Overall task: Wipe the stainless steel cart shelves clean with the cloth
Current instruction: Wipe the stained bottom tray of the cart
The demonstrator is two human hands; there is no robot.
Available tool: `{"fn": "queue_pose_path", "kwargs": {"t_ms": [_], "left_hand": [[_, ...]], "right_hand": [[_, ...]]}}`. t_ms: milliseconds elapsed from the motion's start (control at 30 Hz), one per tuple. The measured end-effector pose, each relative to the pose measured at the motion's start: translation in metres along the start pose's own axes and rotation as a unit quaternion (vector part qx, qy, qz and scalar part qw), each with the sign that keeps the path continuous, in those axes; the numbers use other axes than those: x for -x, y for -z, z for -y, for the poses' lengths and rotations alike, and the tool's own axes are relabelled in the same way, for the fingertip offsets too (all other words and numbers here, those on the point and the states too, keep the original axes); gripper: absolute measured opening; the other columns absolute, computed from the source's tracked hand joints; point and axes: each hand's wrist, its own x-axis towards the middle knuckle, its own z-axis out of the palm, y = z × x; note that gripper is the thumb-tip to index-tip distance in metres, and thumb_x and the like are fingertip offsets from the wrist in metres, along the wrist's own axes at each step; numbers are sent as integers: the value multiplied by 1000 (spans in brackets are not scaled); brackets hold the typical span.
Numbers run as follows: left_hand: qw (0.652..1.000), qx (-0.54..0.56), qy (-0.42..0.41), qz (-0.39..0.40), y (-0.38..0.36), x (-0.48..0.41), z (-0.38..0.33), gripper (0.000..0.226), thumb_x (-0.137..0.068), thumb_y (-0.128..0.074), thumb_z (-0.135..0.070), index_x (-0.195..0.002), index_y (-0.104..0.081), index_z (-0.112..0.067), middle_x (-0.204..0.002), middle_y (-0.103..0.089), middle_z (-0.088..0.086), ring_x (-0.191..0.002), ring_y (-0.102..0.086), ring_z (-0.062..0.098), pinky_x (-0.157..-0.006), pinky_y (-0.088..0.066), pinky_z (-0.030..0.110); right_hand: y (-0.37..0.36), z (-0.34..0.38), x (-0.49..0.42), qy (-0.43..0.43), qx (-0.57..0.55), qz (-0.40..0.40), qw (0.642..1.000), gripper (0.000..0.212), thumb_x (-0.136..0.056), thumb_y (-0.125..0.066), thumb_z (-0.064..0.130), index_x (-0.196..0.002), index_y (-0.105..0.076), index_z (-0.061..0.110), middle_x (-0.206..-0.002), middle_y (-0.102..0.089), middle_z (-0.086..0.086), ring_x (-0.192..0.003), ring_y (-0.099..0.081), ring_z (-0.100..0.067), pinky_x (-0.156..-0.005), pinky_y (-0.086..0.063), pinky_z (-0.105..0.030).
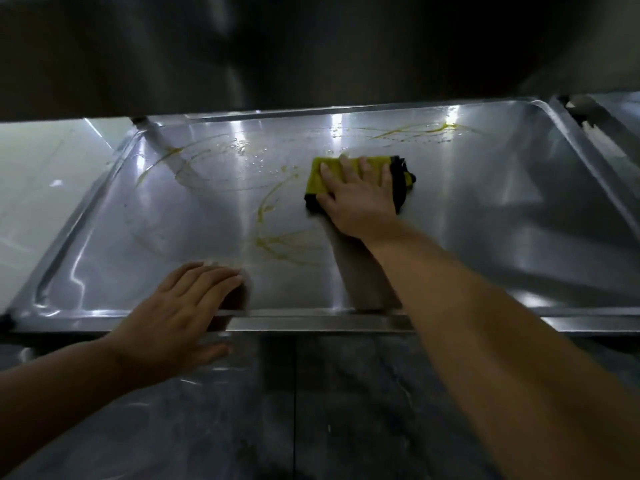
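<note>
Counts from my feed: two hands, one cloth, one lit shelf, one more shelf overhead.

Nearest is dark tiled floor (346, 410), below the front edge.

Left hand (183, 306) lies flat over the front rim of the stainless shelf (485, 220), left of centre. Its fingers are straight and close together, with the tips on the shelf surface and the thumb in front of the rim. It holds nothing.

The shelf is a shallow tray with a raised rim all round. It holds the cloth, yellow smears and water droplets (242, 147).

I count roughly four patches of yellow smears (277, 244): front-centre, mid-centre, far-left corner and far-right edge.

Right hand (356, 195) has its palm down on the cloth (403, 183), fingers straight and slightly spread, pressing it flat. The cloth is yellow with black edging, folded, mid-shelf just right of centre and well off every rim.

A cart post (152, 133) stands at the far-left corner.

The upper shelf (311, 46) shows only its dark underside, and I can't make out any detail there.
</note>
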Motion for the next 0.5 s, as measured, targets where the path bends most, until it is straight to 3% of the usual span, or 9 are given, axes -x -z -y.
{"fn": "queue_pose_path", "kwargs": {"t_ms": [67, 167, 333, 433, 500], "left_hand": [[1000, -10, 3, -1, 0, 8, 6, 71, -91, -34, -59, -132, -41, -2, -127, -54, 19, -114, -49, 33, -109, -21, 39], [1000, -29, 3, 6, 3, 11, 15, 77, -76, -46, -54, -133, -37, -3, -127, -55, 20, -115, -48, 32, -110, -18, 37], [997, -50, 2, 63, 10, 5, 37, 102, -68, -43, -75, -141, -34, -5, -141, -44, 16, -131, -35, 28, -113, -15, 41], [998, -22, 16, 54, 2, 6, 41, 107, -66, -44, -79, -142, -32, -5, -145, -40, 15, -136, -29, 26, -113, -14, 42], [999, 11, 25, 30, -3, 8, 40, 108, -65, -47, -79, -141, -32, -5, -145, -39, 16, -137, -27, 24, -114, -14, 42]], "right_hand": [[6, 4, -25, -21, -1, 31, 999, 58, -99, -23, 52, -152, -4, 37, -161, 5, 2, -147, 8, -30, -114, 10, -56], [14, 6, -37, -36, -6, 63, 997, 60, -100, -24, 51, -152, 0, 37, -161, 10, 2, -146, 12, -29, -115, 11, -54], [7, 18, 26, 4, -10, 50, 999, 58, -100, -25, 50, -151, -1, 39, -161, 8, 4, -147, 10, -26, -115, 11, -49], [0, 38, 90, 32, -5, 69, 997, 57, -96, -10, 54, -150, 4, 42, -161, 10, 5, -147, 13, -24, -114, 14, -48], [-1, 54, 131, 59, -2, 80, 995, 69, -83, 9, 57, -150, 6, 42, -160, 12, 5, -146, 14, -24, -113, 16, -46]]}}
